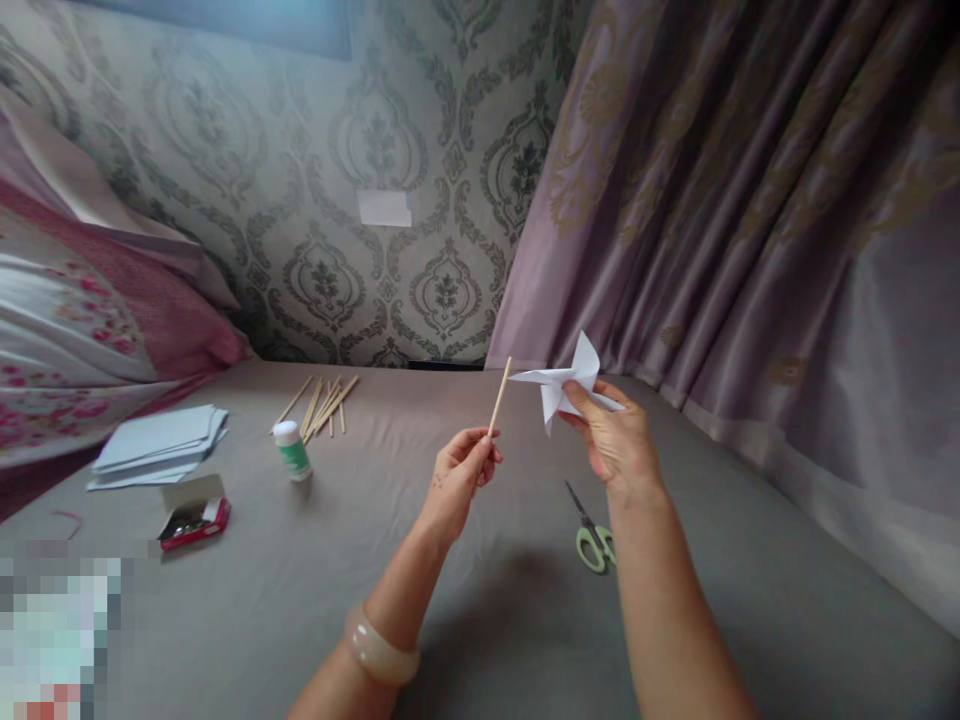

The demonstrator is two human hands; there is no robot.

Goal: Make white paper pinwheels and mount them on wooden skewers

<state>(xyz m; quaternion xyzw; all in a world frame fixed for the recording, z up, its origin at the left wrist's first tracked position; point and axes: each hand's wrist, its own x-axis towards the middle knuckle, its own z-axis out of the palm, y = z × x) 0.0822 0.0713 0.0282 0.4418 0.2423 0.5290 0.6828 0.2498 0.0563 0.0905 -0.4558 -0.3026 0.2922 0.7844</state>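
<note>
Between the thumb and fingers of my left hand (463,475) a thin wooden stick (500,398) is pinched near its lower end, tilted slightly right. My right hand (616,432) grips a white paper pinwheel (556,380), with the thumb on its middle and the other fingers mostly behind it. One pinwheel point reaches close to the upper part of the stick; whether they touch I cannot tell. Below my right hand lie scissors (591,538) with green handles, partly covered by my right forearm.
On the grey sheet at left are a stack of paper (157,440), an open red box (196,522) with small metal pieces, a white-and-green bottle (292,455) and several loose wooden sticks (322,408). A purple curtain (675,220) hangs at right; patterned wall (300,150) stands behind.
</note>
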